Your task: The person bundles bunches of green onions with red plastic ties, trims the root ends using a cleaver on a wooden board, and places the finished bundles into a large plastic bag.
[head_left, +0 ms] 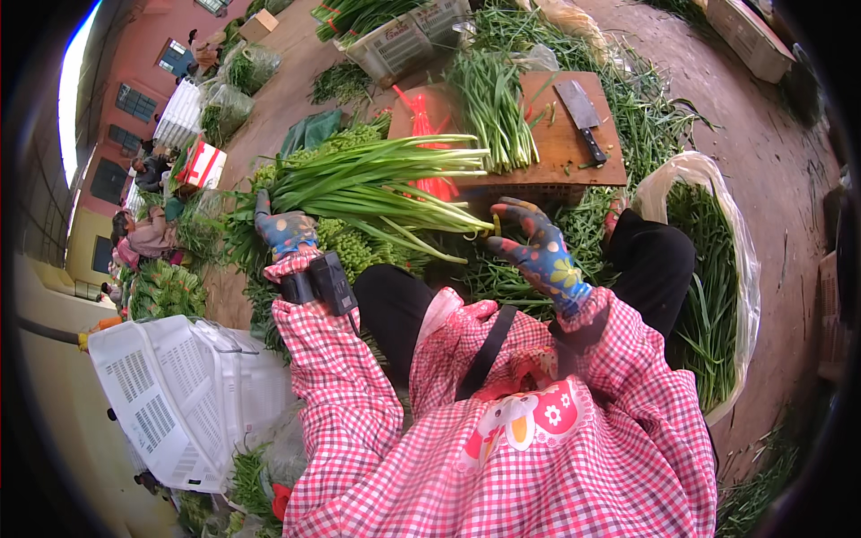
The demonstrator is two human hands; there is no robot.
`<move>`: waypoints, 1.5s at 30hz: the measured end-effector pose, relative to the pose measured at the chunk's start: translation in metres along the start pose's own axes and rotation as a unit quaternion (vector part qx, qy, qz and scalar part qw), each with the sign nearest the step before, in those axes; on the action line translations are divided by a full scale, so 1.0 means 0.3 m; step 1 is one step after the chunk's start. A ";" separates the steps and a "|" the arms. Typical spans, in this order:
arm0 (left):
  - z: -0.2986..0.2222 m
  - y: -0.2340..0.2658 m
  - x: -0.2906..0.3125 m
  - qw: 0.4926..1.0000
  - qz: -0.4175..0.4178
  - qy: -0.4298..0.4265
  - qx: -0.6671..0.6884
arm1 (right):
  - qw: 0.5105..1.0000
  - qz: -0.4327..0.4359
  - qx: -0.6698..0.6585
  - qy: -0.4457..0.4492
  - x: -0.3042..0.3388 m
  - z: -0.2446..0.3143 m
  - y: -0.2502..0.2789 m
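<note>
My left hand (285, 231), in a blue patterned glove, is closed around the leafy end of a bunch of long green chives (377, 179). The bunch lies sideways, its pale stalk ends pointing right. My right hand (545, 253), gloved alike, is beside those ends with fingers apart and curved. A small yellowish bit (494, 226) shows by its fingertips; I cannot tell whether it is touched. Beyond, a wooden board (560, 166) carries another bunch of chives (495, 112), a cleaver (581, 121) with a black handle, and red plastic ties (421, 125).
Right of my knee stands a clear plastic bag (749, 269) full of greens. Loose greens (628, 99) cover the ground around the board. A white crate (395, 49) stands beyond it, and large white crates (170, 394) at the left. Several people (148, 233) sit at far left.
</note>
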State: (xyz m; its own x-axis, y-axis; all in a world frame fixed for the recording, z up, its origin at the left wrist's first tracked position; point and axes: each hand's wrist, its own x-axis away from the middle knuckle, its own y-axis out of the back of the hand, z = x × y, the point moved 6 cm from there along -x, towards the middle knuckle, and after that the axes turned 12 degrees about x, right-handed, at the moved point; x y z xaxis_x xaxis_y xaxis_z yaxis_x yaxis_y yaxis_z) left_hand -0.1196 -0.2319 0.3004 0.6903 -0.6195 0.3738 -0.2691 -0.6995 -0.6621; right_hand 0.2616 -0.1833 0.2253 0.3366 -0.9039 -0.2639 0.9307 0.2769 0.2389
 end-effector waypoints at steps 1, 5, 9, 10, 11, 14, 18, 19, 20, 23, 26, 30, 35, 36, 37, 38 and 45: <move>0.007 -0.007 0.009 1.000 0.000 -0.001 0.000 | 1.000 0.000 -0.001 0.001 -0.006 0.007 -0.006; 0.028 -0.044 0.041 0.996 0.001 -0.084 0.043 | 0.993 0.095 -0.063 0.001 -0.024 0.044 -0.076; 0.047 -0.015 -0.003 0.997 0.017 -0.033 0.062 | 0.958 0.133 -0.238 -0.088 -0.016 0.046 -0.138; 0.048 -0.005 -0.020 0.996 0.027 -0.038 0.077 | 0.954 0.124 -0.254 -0.097 -0.014 0.039 -0.145; 0.045 0.006 -0.036 0.994 0.036 -0.044 0.092 | 0.950 0.115 -0.269 -0.106 -0.013 0.034 -0.147; 0.087 -0.084 0.047 0.993 0.072 -0.049 0.083 | 0.912 0.124 -0.332 -0.205 -0.006 0.033 -0.130; 0.077 -0.095 0.040 0.992 0.086 -0.052 0.076 | 0.883 0.091 -0.417 -0.194 -0.032 0.058 -0.113; 0.076 -0.100 0.047 0.992 0.085 -0.053 0.076 | 0.883 0.092 -0.418 -0.195 -0.033 0.056 -0.111; 0.076 -0.108 0.055 0.993 0.085 -0.048 0.061 | 0.840 0.117 -0.491 -0.199 -0.030 0.061 -0.119; 0.091 -0.159 0.089 0.995 0.082 -0.047 0.039 | 0.779 0.165 -0.581 -0.169 -0.013 0.066 -0.130; 0.090 -0.206 0.098 0.988 0.144 -0.055 0.022 | 0.763 0.247 -0.582 -0.136 0.042 0.090 -0.134; 0.100 -0.273 0.160 0.980 0.170 -0.065 0.079 | 0.743 0.310 -0.569 -0.167 0.089 0.084 -0.149; 0.049 -0.247 0.081 0.976 0.188 -0.083 0.072 | 0.741 0.356 -0.545 -0.164 0.106 0.123 -0.087; 0.018 -0.231 0.050 0.977 0.185 -0.092 0.054 | 0.766 0.403 -0.494 -0.080 0.123 0.074 -0.076; -0.012 -0.220 0.014 0.977 0.185 -0.092 0.055 | 0.788 0.413 -0.456 -0.015 0.122 0.066 -0.045; -0.043 -0.204 -0.025 0.982 0.169 -0.085 0.025 | 0.796 0.436 -0.414 -0.066 0.139 0.042 -0.015; -0.144 -0.206 -0.115 0.988 0.145 -0.036 -0.028 | 0.800 0.474 0.347 0.123 0.207 -0.150 0.071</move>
State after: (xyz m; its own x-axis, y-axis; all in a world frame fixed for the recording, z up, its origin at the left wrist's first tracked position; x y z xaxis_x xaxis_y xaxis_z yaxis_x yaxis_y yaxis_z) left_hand -0.1557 -0.1828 0.3565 0.6236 -0.7716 0.1255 -0.4976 -0.5155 -0.6976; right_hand 0.3089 -0.2189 0.1718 0.9415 -0.2795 0.1885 -0.0350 0.4750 0.8793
